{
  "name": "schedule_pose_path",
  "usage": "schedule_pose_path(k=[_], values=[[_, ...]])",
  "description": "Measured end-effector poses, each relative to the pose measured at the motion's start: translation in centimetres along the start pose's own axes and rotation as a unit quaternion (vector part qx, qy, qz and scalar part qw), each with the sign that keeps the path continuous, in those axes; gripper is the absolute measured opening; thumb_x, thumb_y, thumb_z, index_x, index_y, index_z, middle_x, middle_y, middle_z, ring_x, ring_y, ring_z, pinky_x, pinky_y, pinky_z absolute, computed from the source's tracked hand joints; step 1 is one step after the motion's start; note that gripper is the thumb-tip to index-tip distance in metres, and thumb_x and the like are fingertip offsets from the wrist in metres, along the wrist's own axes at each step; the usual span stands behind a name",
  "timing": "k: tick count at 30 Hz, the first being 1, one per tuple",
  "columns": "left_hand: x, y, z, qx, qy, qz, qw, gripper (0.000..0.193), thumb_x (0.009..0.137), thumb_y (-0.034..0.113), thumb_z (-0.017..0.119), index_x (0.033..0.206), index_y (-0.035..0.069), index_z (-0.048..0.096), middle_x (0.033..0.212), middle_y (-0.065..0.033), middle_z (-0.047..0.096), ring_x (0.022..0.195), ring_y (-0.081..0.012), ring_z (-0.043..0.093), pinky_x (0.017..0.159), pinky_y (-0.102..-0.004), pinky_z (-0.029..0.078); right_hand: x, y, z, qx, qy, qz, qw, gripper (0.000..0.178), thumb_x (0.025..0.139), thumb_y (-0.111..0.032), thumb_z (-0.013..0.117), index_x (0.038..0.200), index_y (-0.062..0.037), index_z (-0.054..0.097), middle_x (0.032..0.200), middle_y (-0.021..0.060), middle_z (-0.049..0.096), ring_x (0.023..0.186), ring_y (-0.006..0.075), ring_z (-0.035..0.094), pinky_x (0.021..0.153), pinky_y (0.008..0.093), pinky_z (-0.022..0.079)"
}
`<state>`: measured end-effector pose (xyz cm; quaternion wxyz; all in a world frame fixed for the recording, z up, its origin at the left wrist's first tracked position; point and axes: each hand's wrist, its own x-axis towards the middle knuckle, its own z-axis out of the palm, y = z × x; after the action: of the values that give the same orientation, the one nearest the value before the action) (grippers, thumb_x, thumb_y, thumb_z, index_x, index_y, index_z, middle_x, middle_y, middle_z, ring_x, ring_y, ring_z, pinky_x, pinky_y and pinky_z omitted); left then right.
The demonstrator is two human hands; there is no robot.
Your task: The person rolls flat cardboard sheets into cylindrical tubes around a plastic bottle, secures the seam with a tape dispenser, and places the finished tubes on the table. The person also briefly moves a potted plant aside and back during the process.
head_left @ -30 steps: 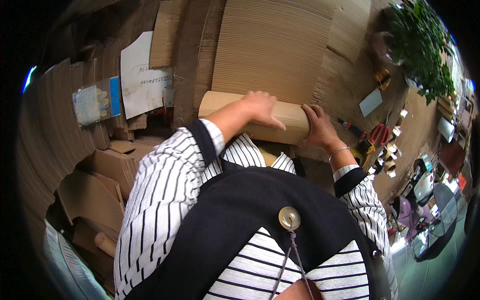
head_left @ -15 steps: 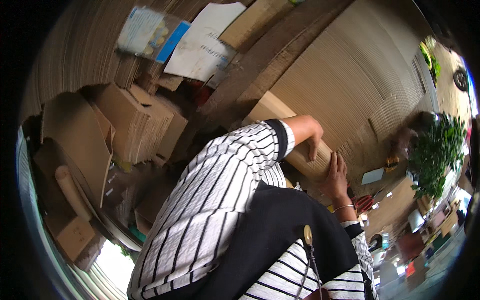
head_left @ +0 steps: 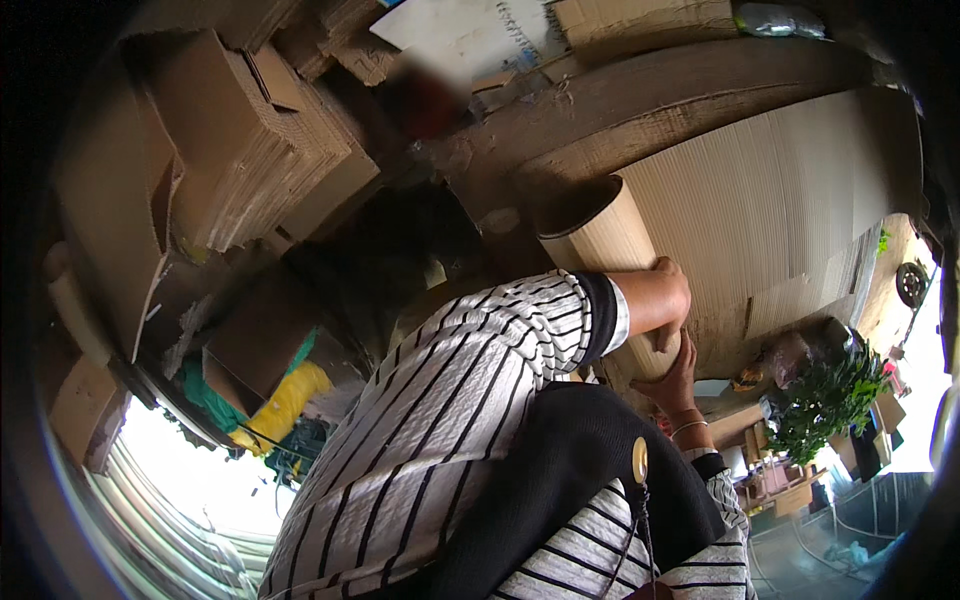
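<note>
A curved piece of brown corrugated cardboard (head_left: 612, 240) lies in front of me, its far end bent round into a rounded, tube-like opening. My left hand (head_left: 664, 300) reaches across it with the fingers bent over its right side. Just nearer to me, my right hand (head_left: 674, 382) grips the near end, thumb on one side and fingers on the other. A bracelet circles that wrist. Right of the curved piece, a stack of flat cardboard sheets (head_left: 775, 190) shows its ridged edges. The near edge of the curved piece is partly hidden by my hands and sleeve.
Folded cardboard boxes (head_left: 240, 150) are stacked at the left. Below them lie a yellow bag (head_left: 285, 405) and a green one. A white printed sheet (head_left: 470, 35) is at the far side. A leafy green plant (head_left: 825, 400) stands at the right.
My view has turned and shifted. The cardboard's far end now shows a wide rounded opening, where it looked flatter before. Both hands stay on it, now closer together.
</note>
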<state>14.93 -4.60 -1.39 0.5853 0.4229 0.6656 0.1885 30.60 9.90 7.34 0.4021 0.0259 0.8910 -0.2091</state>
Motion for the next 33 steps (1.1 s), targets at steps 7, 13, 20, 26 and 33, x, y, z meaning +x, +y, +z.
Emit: schedule_pose_path(k=[7,13,20,26,33], values=[[-11.5,0.3,2.3,0.123,0.317,0.038,0.940,0.036,0.087,0.037,0.063,0.112,0.012,0.070,0.109,-0.0055,0.068,0.108,-0.0232,0.062,0.092,-0.0480,0.047,0.1,-1.5,-1.6,-0.012,-0.029,0.007,0.999,0.132,0.045,-0.025,0.095,0.149,-0.0048,0.017,0.144,0.0225,0.031,0.132,0.0424,0.033,0.112,0.0516,0.034],[-21.0,-12.9,3.3,-0.270,0.709,-0.018,0.651,0.015,0.090,0.010,0.065,0.104,0.007,0.070,0.097,-0.0107,0.070,0.081,-0.0243,0.069,0.073,-0.0339,0.057,-0.2,-0.9,-1.4,-0.028,-0.037,0.012,0.999,0.134,0.044,-0.025,0.095,0.150,-0.0063,0.014,0.145,0.0220,0.028,0.135,0.0418,0.031,0.113,0.0526,0.032],[-14.8,-18.3,4.7,-0.291,0.549,0.008,0.783,0.022,0.089,0.025,0.068,0.103,0.010,0.074,0.099,-0.0130,0.071,0.088,-0.0305,0.070,0.078,-0.0377,0.054,-0.4,-0.4,-1.6,-0.034,-0.047,0.017,0.998,0.139,0.044,-0.021,0.096,0.152,-0.0099,0.010,0.147,0.0202,0.026,0.136,0.0418,0.028,0.114,0.0524,0.031],[-13.6,-18.7,4.1,-0.261,0.547,0.025,0.795,0.020,0.087,0.026,0.068,0.098,0.009,0.072,0.097,-0.0135,0.069,0.088,-0.0330,0.068,0.078,-0.0407,0.054,-0.1,-1.2,-1.7,-0.019,-0.039,0.004,0.999,0.138,0.043,-0.022,0.096,0.151,-0.0086,0.011,0.146,0.0209,0.027,0.136,0.0424,0.030,0.113,0.0523,0.033],[-13.3,-18.0,4.7,-0.198,0.549,-0.022,0.811,0.018,0.090,0.025,0.063,0.094,0.009,0.070,0.091,-0.0135,0.065,0.088,-0.0339,0.067,0.075,-0.0434,0.054,-0.5,-0.8,-1.4,-0.017,-0.028,0.007,0.999,0.134,0.044,-0.020,0.095,0.150,-0.0068,0.015,0.144,0.0219,0.031,0.134,0.0426,0.033,0.113,0.0505,0.033]])
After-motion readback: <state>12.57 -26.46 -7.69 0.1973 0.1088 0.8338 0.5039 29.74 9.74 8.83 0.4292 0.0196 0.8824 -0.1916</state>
